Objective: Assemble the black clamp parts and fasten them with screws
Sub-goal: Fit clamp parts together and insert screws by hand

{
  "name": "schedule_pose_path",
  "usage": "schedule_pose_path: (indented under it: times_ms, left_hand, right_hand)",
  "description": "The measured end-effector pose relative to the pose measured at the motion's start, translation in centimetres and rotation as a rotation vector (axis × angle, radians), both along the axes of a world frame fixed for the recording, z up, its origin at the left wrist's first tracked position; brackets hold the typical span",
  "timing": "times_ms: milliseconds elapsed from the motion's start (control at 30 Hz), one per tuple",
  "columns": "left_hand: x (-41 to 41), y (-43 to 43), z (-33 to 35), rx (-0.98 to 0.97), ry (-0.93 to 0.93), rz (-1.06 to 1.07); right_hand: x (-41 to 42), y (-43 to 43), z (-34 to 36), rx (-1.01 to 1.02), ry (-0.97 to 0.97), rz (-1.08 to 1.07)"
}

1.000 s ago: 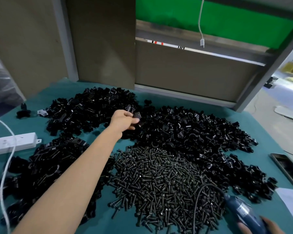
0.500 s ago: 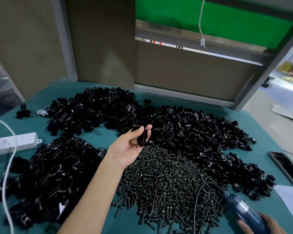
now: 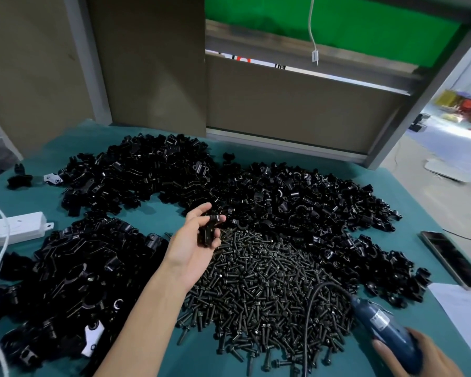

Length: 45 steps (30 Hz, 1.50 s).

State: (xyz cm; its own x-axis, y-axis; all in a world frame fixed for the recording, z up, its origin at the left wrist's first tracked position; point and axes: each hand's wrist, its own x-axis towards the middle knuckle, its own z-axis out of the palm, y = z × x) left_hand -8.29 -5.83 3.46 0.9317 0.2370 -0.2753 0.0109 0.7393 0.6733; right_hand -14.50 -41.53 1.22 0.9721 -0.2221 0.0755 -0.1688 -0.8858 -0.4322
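My left hand [image 3: 193,248] is palm up over the far left edge of the screw pile [image 3: 267,289] and holds a black clamp part [image 3: 209,232] in its curled fingers. At the bottom right, my right hand [image 3: 416,355] grips a blue electric screwdriver [image 3: 384,326] whose black cord loops over the screws. Heaps of black clamp parts lie around: one at the far left [image 3: 136,172], one at the near left [image 3: 74,273], and a wide one at the far right [image 3: 305,202].
A white power strip [image 3: 17,229] with a white cable lies at the left edge. A dark phone [image 3: 452,258] and a white sheet [image 3: 462,306] lie at the right edge of the teal table [image 3: 163,213]. Brown panels stand behind the table.
My left hand picked a clamp part from the far heap, drew back toward me and turned palm up over the screws. My right hand has stayed on the screwdriver.
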Motion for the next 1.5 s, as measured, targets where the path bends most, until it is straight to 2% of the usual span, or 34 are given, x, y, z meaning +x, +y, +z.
schedule_pose_path:
  times_ms: [133,233,367,533,667,800,967,1067,1133,1267,1333,1500]
  left_hand:
    - [-0.2,0.1,-0.8,0.098,-0.011,0.015]
    - [-0.3,-0.1,-1.6,0.168,0.015,0.055]
    - [-0.1,-0.1,-2.3,0.138,0.021,0.087]
    - [0.0,0.1,-2.8,0.097,-0.024,0.115]
    - [0.8,-0.2,-2.7,-0.015,-0.114,0.097]
    - [1.0,-0.4,-3.0,-0.029,-0.159,0.037]
    - [0.8,-0.1,-3.7,-0.038,-0.262,0.037]
    - [0.5,-0.2,-4.3,-0.012,-0.269,0.018]
    - [0.3,-0.2,-4.6,0.05,-0.259,0.006]
    - [0.2,-0.2,-5.0,0.119,-0.277,-0.024]
    - [0.3,-0.3,-5.2,0.144,-0.274,-0.03]
    - [0.5,-0.3,-5.0,0.192,-0.273,-0.055]
  right_hand:
    - [0.6,-1.2,-0.3,-0.004,0.12,-0.085]
    - [0.8,-1.3,0.4,-0.003,0.206,-0.052]
    - [1.3,-1.8,1.2,0.002,0.296,0.055]
    - [2.0,-2.2,0.4,-0.03,0.311,-0.011]
    - [2.4,-2.1,-0.3,-0.013,0.052,-0.167]
    - [3.8,-1.4,0.2,0.025,-0.221,-0.109]
    - [10.1,-1.1,1.9,0.061,-0.323,0.043]
    - [17.0,-0.9,2.5,0.061,-0.299,0.077]
    - [21.8,-0.8,2.6,-0.011,-0.245,0.064]
    - [28.5,-1.2,1.1,-0.157,0.038,0.039]
    - [30.2,-1.5,0.0,-0.203,0.111,0.031]
    - [31.7,-2.5,-1.1,-0.124,0.009,-0.053]
